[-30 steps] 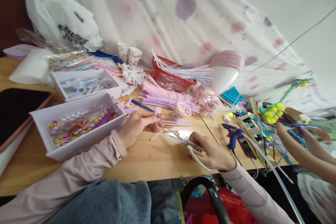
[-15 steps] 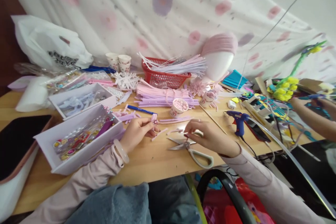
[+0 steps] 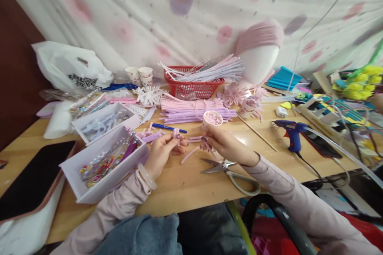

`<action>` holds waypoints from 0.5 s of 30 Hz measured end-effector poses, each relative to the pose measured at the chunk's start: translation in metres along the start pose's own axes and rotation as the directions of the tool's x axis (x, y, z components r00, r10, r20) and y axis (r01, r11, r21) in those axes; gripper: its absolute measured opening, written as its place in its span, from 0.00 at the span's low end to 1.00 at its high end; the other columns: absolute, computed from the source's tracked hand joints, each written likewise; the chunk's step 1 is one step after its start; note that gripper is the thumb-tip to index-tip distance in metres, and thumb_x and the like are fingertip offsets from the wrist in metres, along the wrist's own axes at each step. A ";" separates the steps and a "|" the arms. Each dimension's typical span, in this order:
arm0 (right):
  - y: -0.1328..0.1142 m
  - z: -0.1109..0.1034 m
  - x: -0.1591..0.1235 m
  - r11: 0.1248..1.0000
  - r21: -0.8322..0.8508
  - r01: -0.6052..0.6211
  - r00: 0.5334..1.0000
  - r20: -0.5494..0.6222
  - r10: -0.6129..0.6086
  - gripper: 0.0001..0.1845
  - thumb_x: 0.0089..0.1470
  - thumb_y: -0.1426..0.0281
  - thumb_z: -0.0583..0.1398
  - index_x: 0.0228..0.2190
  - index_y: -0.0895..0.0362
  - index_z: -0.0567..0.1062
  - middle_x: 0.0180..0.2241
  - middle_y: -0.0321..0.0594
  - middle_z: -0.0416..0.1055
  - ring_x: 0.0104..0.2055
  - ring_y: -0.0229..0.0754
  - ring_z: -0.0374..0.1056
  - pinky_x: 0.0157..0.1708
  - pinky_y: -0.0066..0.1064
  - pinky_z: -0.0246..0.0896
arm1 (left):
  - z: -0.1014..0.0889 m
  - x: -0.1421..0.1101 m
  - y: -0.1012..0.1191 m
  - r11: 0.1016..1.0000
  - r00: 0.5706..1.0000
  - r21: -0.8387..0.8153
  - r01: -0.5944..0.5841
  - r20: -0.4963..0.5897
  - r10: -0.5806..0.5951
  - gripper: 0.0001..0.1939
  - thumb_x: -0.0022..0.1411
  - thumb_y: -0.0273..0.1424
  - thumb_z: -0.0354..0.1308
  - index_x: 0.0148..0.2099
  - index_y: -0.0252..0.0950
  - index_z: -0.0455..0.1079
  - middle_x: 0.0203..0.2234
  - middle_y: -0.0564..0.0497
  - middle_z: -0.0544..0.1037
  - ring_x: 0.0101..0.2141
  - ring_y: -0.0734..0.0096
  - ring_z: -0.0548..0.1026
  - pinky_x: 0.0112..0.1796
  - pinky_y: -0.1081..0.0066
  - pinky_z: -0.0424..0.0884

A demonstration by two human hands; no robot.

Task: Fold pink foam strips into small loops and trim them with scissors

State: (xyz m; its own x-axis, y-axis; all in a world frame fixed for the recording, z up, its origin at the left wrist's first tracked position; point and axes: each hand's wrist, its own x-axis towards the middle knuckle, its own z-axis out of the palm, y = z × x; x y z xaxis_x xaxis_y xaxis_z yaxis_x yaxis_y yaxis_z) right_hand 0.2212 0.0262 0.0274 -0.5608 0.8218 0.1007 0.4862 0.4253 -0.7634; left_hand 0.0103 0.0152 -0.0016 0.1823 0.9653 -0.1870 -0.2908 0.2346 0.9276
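Note:
My left hand (image 3: 163,151) is closed in a pinch around a small folded pink pipe cleaner (image 3: 176,132), held just above the table. To its right, the fingers of my right hand (image 3: 220,141) are pinched on a short pink pipe cleaner strip (image 3: 212,151) that slants down from them. Another short pink strip (image 3: 189,155) lies loose between the hands. Below my right hand rest grey-handled scissors (image 3: 223,166), blades spread. Directly behind that hand stands a paper cup (image 3: 213,118) filled with small pink pieces.
Left stand a white box of beads and trinkets (image 3: 112,189) and a tablet (image 3: 32,179). Behind lie bundled pink and purple pipe cleaners (image 3: 197,109), a blue pen (image 3: 169,128) and a red basket (image 3: 194,88). A blue glue gun (image 3: 293,133) and wooden stick (image 3: 257,133) are right.
My right hand has moved left and away from above the scissors, closing on a pink strip. My left hand keeps its pinch. The camera view has shifted slightly.

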 end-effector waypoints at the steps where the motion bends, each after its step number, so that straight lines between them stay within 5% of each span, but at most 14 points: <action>1: -0.001 0.002 0.001 0.980 0.196 -0.041 0.999 0.012 0.040 0.04 0.60 0.69 0.49 0.33 0.57 0.61 0.27 0.37 0.65 0.26 0.35 0.63 0.28 0.30 0.62 | 0.000 0.000 0.000 1.000 1.000 -0.001 -0.006 0.004 0.006 0.12 0.51 0.34 0.62 0.35 0.29 0.70 0.26 0.48 0.78 0.21 0.74 0.74 0.26 0.74 0.72; 4: -0.005 0.012 0.004 0.805 0.570 -0.166 0.986 0.099 0.133 0.13 0.54 0.64 0.57 0.37 0.57 0.60 0.27 0.35 0.66 0.26 0.34 0.65 0.25 0.26 0.61 | 0.001 -0.002 -0.001 1.000 0.998 0.004 0.011 0.059 -0.011 0.15 0.50 0.37 0.62 0.34 0.30 0.70 0.25 0.48 0.77 0.22 0.72 0.75 0.26 0.73 0.72; 8: -0.008 0.020 0.010 0.759 0.631 -0.163 0.986 0.072 0.152 0.16 0.50 0.61 0.61 0.35 0.59 0.65 0.29 0.38 0.69 0.30 0.35 0.67 0.30 0.28 0.62 | 0.003 -0.005 0.001 0.999 0.992 0.002 0.033 0.122 -0.033 0.16 0.51 0.39 0.61 0.34 0.31 0.68 0.25 0.49 0.77 0.23 0.69 0.75 0.27 0.70 0.71; 11: -0.010 0.019 0.012 0.868 0.490 -0.086 0.994 -0.014 0.106 0.12 0.56 0.61 0.54 0.32 0.58 0.63 0.25 0.35 0.67 0.24 0.34 0.64 0.27 0.28 0.61 | 0.003 -0.004 0.000 0.999 0.995 -0.030 0.018 0.103 -0.015 0.15 0.51 0.40 0.61 0.33 0.32 0.66 0.23 0.50 0.76 0.22 0.70 0.75 0.25 0.71 0.70; 15: -0.009 0.019 0.012 0.996 -0.072 0.045 0.998 -0.029 -0.047 0.07 0.60 0.67 0.49 0.36 0.57 0.63 0.26 0.37 0.66 0.25 0.36 0.62 0.28 0.29 0.58 | 0.000 -0.002 -0.002 0.996 0.996 -0.083 -0.013 0.087 0.021 0.13 0.54 0.38 0.59 0.32 0.34 0.63 0.21 0.52 0.73 0.22 0.72 0.73 0.25 0.73 0.68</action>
State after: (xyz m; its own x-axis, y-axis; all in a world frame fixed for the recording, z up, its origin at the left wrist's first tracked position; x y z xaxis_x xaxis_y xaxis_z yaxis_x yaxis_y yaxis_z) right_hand 0.1968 0.0250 0.0233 -0.5633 0.8116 0.1552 0.5075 0.4880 -0.7101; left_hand 0.0109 0.0131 -0.0027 0.2570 0.9563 -0.1391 -0.3704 0.2304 0.8998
